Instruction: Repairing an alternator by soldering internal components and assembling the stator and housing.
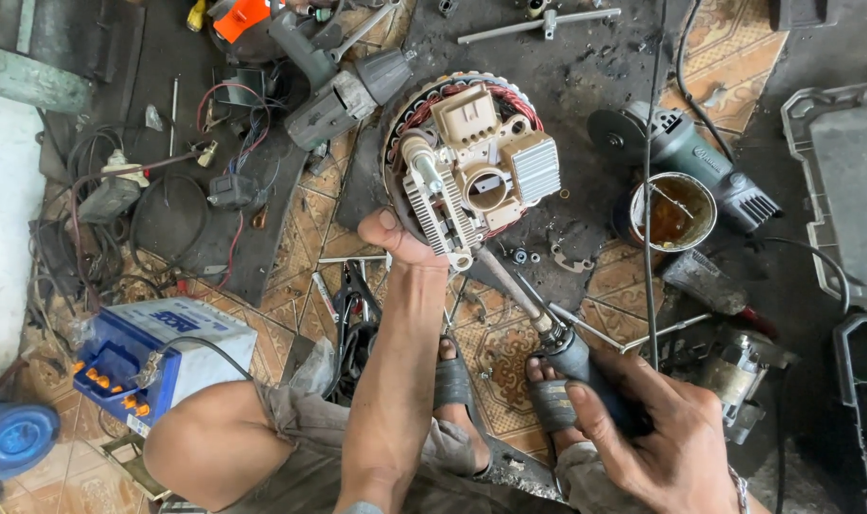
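My left hand point(400, 240) grips the rim of a round alternator part point(471, 167) with copper windings and a beige plastic rectifier block on it, holding it tilted up off the floor. My right hand point(657, 433) is closed on the dark handle of a soldering iron point(557, 333). The iron's metal shaft runs up and left, and its tip reaches the lower edge of the alternator part. My two feet in sandals rest on the patterned floor between my hands.
A blue and white battery point(162, 357) sits at the left. A cordless drill point(343, 90), an angle grinder point(686, 152), a tin of brown liquid point(673, 211), tangled wires point(167, 200) and pliers point(357, 314) lie around. Grey trays point(847, 181) stand at the right.
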